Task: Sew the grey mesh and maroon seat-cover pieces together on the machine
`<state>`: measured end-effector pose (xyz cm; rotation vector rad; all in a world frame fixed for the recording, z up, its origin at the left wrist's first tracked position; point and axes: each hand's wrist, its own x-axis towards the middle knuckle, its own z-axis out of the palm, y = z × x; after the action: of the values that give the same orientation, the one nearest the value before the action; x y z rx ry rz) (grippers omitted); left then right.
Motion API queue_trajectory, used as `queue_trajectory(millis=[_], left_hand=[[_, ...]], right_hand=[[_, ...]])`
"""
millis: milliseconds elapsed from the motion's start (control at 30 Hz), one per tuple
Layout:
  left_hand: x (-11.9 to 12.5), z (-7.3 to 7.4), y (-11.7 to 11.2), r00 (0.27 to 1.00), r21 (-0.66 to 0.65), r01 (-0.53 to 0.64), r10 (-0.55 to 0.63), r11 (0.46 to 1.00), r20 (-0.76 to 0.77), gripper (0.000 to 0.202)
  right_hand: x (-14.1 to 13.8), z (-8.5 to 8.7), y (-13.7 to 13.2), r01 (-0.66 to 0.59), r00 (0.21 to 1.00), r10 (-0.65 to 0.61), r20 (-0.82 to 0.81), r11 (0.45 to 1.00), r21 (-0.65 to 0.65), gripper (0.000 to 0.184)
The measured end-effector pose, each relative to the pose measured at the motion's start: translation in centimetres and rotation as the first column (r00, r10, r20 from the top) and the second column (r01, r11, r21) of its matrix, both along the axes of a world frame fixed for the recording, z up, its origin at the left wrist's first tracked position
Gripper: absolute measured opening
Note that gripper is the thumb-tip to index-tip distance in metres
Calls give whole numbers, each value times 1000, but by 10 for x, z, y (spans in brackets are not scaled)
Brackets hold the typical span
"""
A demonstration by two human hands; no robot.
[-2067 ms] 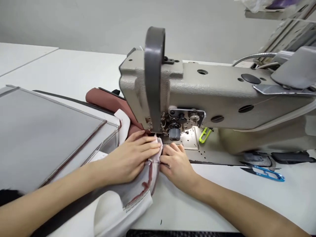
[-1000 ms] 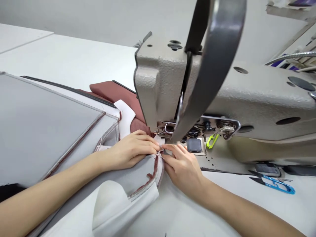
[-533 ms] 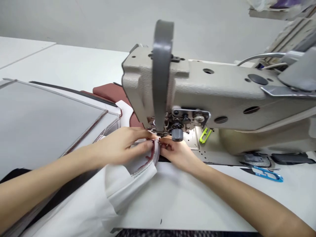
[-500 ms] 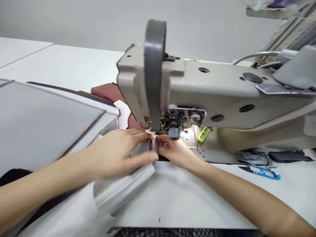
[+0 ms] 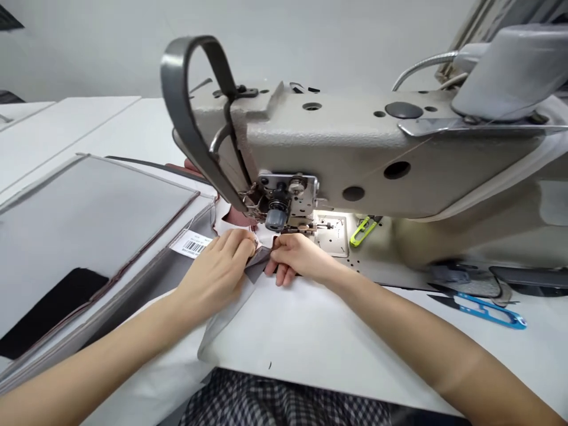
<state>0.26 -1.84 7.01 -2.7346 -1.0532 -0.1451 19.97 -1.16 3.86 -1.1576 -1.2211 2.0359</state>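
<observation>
A large grey fabric piece (image 5: 128,195) with dark reddish seam edges lies left of the sewing machine (image 5: 337,154), its corner reaching the needle area. My left hand (image 5: 224,266) is closed on the fabric's edge just in front of the presser foot, fingertips partly hidden. With thumb and fingers pinched, my right hand (image 5: 295,257) grips the same edge close by on the right. A white label with a barcode (image 5: 190,244) sticks out beside my left hand. Reddish fabric (image 5: 239,218) shows behind the hands, under the machine head. The needle itself is hidden.
Yellow-green thread snips (image 5: 364,231) lie on the machine bed, right of the needle plate (image 5: 332,236). Blue thread snips (image 5: 488,310) rest on the white table (image 5: 337,349) at the right. A black patch (image 5: 48,310) sits on the fabric at left.
The view has shifted, so the machine sits further left. My left hand has drawn back and closed on the fabric edge, the fabric has turned, and the barcode label has come into sight.
</observation>
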Motion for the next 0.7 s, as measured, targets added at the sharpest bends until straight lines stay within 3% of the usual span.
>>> queue_trajectory(millis=[133,233,433,533,700], left_hand=[[7,-3,4,983,-121,22,1,992,185,28],[11,-7,8,973,-74,16,2,997,233,8],[6,-16,17,918,-85,83,-43,993,394,24],[4,-16,18,911,-43,114,-87,993,402,25],[2,-20,19,918,27,138,-139,990,371,25]], right_hand=[[-7,-2,-10,127,989,-136,60,984,126,15],[-10,-2,-16,182,980,-192,60,974,135,14],[-12,-1,-17,237,964,-247,95,966,101,14],[-13,-4,-17,236,966,-246,82,964,121,20],[-13,-10,-16,207,973,-221,63,962,178,10]])
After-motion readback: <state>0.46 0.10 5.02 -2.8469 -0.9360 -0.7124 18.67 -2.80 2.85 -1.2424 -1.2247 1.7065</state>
